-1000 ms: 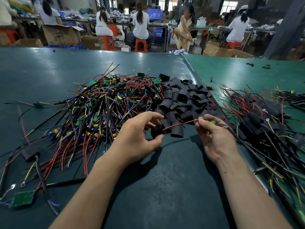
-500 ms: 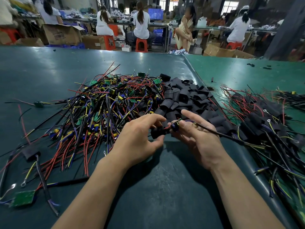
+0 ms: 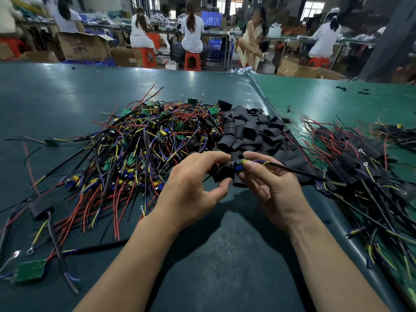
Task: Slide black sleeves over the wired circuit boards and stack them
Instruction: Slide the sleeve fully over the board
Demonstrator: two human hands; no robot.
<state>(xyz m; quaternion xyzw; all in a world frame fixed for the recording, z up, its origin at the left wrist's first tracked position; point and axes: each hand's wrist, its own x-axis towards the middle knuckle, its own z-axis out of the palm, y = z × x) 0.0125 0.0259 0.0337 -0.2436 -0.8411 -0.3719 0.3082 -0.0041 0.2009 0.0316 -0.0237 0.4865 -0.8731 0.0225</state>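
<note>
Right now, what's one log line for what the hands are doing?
left hand: holds black sleeve | right hand: pinches wired circuit board | board at sleeve mouth

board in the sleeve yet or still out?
Mostly out: the board shows bare between right hand and the sleeve in left hand.

A heap of wired boards (image 3: 144,152) is lying on the table (image 3: 56,97) at ten o'clock from the hands, a pile of sleeves (image 3: 254,134) sitting at twelve just beside it, and sleeved boards (image 3: 355,167) are spreading out at three o'clock.
</note>
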